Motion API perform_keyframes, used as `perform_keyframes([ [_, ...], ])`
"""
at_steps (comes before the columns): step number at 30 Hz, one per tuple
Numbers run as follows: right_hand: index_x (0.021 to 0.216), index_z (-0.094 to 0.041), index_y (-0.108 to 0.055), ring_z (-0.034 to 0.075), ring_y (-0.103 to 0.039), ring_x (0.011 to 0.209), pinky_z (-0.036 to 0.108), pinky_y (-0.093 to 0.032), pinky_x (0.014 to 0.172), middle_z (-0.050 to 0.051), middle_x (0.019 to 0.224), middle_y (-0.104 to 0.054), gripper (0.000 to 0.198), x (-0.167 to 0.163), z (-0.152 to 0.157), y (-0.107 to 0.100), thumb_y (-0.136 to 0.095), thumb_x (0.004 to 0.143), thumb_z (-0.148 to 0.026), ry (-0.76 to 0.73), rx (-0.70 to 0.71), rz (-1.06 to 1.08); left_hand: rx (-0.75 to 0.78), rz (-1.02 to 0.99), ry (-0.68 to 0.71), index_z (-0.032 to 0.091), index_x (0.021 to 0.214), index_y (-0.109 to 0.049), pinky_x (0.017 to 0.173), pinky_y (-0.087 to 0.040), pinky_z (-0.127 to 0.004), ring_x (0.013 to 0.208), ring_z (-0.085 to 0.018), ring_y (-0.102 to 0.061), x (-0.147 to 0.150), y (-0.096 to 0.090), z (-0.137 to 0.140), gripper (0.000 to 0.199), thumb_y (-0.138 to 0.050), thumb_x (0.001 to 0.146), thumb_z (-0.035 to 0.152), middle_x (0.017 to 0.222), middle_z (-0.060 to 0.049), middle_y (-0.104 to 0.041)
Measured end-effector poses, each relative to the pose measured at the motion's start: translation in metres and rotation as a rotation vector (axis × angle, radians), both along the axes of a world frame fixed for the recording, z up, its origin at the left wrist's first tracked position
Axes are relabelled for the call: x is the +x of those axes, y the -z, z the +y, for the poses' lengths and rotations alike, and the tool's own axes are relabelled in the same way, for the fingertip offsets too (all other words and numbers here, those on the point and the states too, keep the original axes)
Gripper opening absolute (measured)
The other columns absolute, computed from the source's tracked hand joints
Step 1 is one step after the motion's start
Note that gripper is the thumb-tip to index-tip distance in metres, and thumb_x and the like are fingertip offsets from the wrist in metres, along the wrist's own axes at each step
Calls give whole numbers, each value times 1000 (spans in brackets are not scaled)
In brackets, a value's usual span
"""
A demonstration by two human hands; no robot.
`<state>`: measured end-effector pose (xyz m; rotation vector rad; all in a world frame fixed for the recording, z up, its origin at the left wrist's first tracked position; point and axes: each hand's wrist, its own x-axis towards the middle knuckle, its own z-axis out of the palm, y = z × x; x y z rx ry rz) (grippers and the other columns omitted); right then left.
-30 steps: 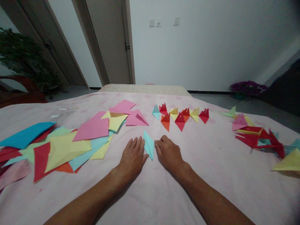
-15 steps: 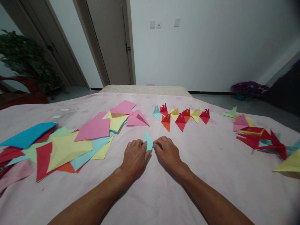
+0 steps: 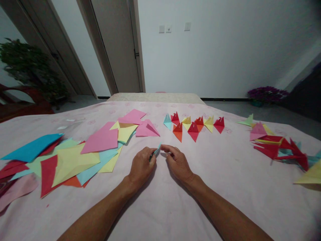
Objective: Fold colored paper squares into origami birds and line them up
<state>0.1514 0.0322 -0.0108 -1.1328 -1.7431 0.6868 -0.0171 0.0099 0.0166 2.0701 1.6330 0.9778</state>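
A small light blue folded paper is pinched between the thumb and fingers of my left hand. It stands tilted and nearly edge-on to me, and much of it is hidden by that hand. My right hand is just to the right, its index finger stretched out to the paper's upper tip. The right thumb is apart from that finger, and the hand grips nothing. Beyond the hands, several small folded paper cranes in red, orange, yellow and light blue stand grouped together.
Overlapping coloured paper sheets lie at left, with a creased pink paper at their right end. More folded papers are heaped at right. A pale pink cloth covers the table. Behind it are a door and a wall.
The light blue paper has turned from showing its flat face to nearly edge-on in my left hand. My right fingers have loosened from a pinch at its side, the index finger now extended.
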Motion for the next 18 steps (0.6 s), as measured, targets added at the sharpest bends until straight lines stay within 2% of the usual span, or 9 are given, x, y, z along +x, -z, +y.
perform_keyframes([
  [2, 115, -24, -66, 20, -61, 103, 39, -49, 94, 4, 112, -68, 45, 1, 1, -2, -49, 77, -5, 42, 52, 22, -98, -327, -13, 19, 106, -71, 79, -46, -31, 87, -19, -63, 0, 2, 4, 25, -55, 86, 23, 97, -7, -70],
  [4, 114, -24, -66, 21, -58, 108, 39, -48, 95, 5, 114, -66, 45, 3, 2, -6, -49, 77, -5, 69, 134, 30, -217, -646, -28, 16, 110, -69, 72, -47, -28, 79, -17, -63, 3, 5, 6, 30, -60, 83, 27, 92, -6, -69],
  [6, 113, -25, -65, 21, -57, 111, 39, -47, 96, 6, 116, -64, 44, 5, 2, -10, -47, 79, -3, 72, 214, 28, -325, -845, -33, 13, 118, -63, 62, -46, -24, 66, -13, -60, 7, 9, 7, 42, -64, 79, 29, 79, -3, -66],
  [7, 112, -25, -66, 21, -56, 111, 39, -47, 96, 6, 115, -64, 43, 7, 1, -12, -46, 80, -3, 59, 244, 9, -356, -872, -41, 13, 122, -60, 59, -45, -23, 61, -12, -57, 8, 11, 7, 47, -64, 78, 28, 74, -1, -63],
  [9, 109, -24, -67, 21, -57, 107, 39, -46, 95, 6, 111, -66, 41, 9, 1, -13, -47, 81, -2, 13, 281, -83, -348, -786, -55, 13, 129, -54, 57, -44, -23, 59, -11, -55, 7, 14, 7, 54, -64, 77, 25, 72, 2, -59],
  [12, 107, -23, -69, 22, -57, 102, 39, -46, 92, 6, 107, -69, 36, 11, -1, -11, -53, 81, -4, -73, 279, -288, -251, -466, -27, 19, 132, -53, 66, -47, -25, 69, -14, -60, 1, 16, 6, 52, -57, 80, 19, 82, -1, -64],
  [15, 111, -23, -68, 23, -56, 102, 40, -44, 91, 5, 107, -70, 36, 11, -2, -8, -57, 82, -7, -119, 253, -437, -176, -158, 35, 21, 123, -61, 81, -49, -30, 86, -18, -63, -8, 13, 6, 40, -51, 84, 16, 98, -5, -66],
  [18, 113, -23, -68, 23, -54, 104, 38, -42, 91, 5, 108, -69, 33, 11, -4, -11, -57, 84, -10, -120, 206, -526, -119, 32, 80, 23, 114, -68, 91, -46, -33, 100, -20, -61, -17, 10, 9, 36, -47, 86, 14, 109, -7, -63],
])
